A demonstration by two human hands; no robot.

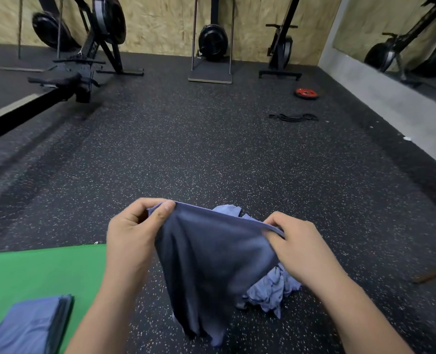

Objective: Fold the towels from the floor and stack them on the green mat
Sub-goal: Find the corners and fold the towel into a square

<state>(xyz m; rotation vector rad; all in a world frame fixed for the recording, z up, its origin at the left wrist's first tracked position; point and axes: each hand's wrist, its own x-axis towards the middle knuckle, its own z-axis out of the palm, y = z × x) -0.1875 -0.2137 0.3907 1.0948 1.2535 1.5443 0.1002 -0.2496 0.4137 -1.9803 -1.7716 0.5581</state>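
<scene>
Left of the hands: flat green mat w/ stack of folded blue towels. Left hand & right hand each pinch a top corner of the hanging dark-blue cloth towel — its tail may snag the crumpled blue towel pile under the right hand, skewing the fold.

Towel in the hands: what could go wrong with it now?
The towel hangs only from pinches by the left hand and right hand, so a corner might slip. Its bottom edge seems to reach the floor near the unfolded pile, so it could drag or snag and fold crooked.
</scene>
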